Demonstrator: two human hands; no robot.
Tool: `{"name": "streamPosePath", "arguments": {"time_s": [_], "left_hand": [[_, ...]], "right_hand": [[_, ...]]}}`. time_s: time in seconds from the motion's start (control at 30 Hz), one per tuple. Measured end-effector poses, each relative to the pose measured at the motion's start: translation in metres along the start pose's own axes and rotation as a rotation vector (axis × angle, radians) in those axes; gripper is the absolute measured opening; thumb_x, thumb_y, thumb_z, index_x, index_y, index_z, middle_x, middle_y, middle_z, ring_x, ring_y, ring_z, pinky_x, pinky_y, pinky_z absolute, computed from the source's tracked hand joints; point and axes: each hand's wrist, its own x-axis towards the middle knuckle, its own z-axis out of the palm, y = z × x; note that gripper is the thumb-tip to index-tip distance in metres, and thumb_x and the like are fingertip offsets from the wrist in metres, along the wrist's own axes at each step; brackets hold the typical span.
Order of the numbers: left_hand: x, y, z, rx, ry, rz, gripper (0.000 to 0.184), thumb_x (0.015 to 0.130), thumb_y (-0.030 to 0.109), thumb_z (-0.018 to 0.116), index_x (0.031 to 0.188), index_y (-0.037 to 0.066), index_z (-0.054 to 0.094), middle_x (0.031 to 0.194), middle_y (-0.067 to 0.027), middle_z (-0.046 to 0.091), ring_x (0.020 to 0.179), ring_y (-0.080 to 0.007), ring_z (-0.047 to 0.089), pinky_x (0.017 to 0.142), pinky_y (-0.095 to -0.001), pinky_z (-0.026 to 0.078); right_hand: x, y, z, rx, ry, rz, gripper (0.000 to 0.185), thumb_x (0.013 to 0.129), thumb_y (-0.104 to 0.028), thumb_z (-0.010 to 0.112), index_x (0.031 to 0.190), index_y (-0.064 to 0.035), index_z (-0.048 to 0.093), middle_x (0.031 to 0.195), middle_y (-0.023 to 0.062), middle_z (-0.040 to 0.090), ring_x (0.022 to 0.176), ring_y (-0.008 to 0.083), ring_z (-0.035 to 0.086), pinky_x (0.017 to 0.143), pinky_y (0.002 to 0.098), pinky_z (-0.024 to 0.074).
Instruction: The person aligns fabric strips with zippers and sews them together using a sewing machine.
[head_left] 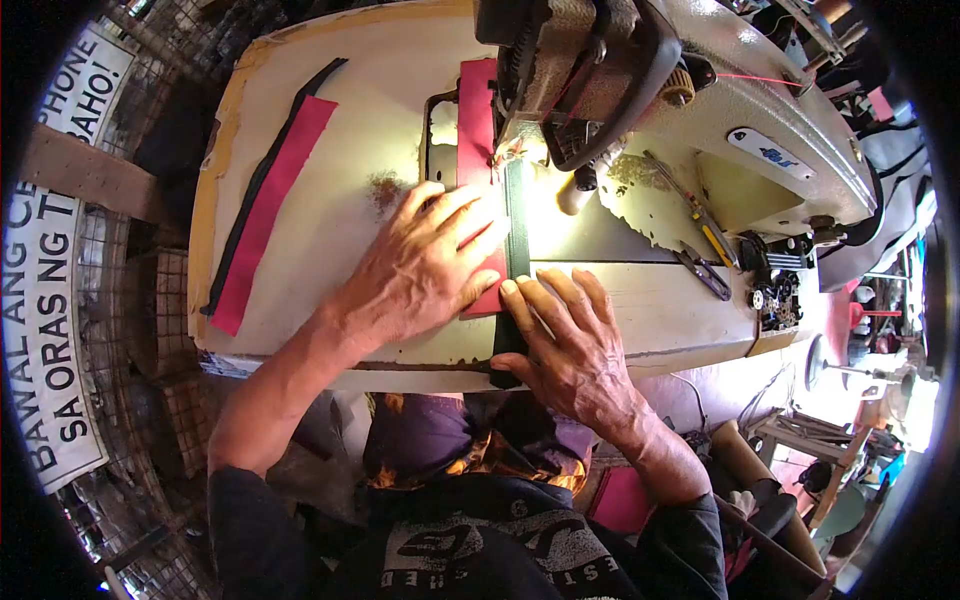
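A sewing machine point(620, 60) stands over the table, its lit needle area above a red strip point(476, 120) of fabric or leather-like material. My left hand point(425, 255) lies flat on this strip, fingers stretched towards the needle and pressing it down. Alongside the red piece runs a dark green-black strip point(516, 215), reaching from the needle area to the table's front edge. My right hand point(570, 335) rests on its lower part with fingers extended and the thumb near its end. Whether the two strips are stitched together under the needle cannot be made out.
Another red strip point(275, 215) with a black strip point(238, 255) lies at the left of the worn table point(340, 130). A yellow cutter point(714, 236) and small thread snips point(704, 272) lie right of the needle. A lettered sign point(62, 330) hangs at left.
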Motion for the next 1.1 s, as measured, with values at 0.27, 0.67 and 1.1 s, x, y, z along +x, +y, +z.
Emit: {"name": "streamPosePath", "arguments": {"time_s": [0.27,0.67,1.1], "left_hand": [[-0.019,0.025,-0.001,-0.057,-0.047,-0.051,0.044,0.095,0.027,0.070,0.131,0.004,0.064,0.129,-0.0126,0.062,0.128,-0.0309,0.056,0.113,-0.0505,0.040],[-0.004,-0.009,0.004,-0.082,-0.021,-0.016,0.051,0.089,0.025,0.074,0.135,0.005,0.064,0.136,-0.0124,0.062,0.129,-0.0317,0.054,0.113,-0.0484,0.040],[-0.011,-0.013,0.008,-0.149,0.068,0.016,0.033,0.086,0.017,0.079,0.118,0.011,0.075,0.127,-0.0101,0.066,0.125,-0.0328,0.059,0.113,-0.0500,0.043]], "right_hand": [[0.000,-0.002,0.002,-0.024,0.002,0.031,0.064,0.088,-0.042,0.074,0.135,-0.0004,0.061,0.136,0.0140,0.059,0.135,0.0338,0.050,0.118,0.0552,0.0340],[0.004,-0.004,0.013,0.081,0.166,0.095,0.047,0.087,-0.020,0.076,0.129,-0.0016,0.066,0.131,0.0143,0.062,0.127,0.0333,0.056,0.112,0.0521,0.0414],[0.006,-0.003,0.002,0.212,0.174,0.091,0.041,0.082,-0.003,0.076,0.122,0.0000,0.067,0.119,0.0155,0.065,0.114,0.0378,0.062,0.101,0.0503,0.0480]]}}
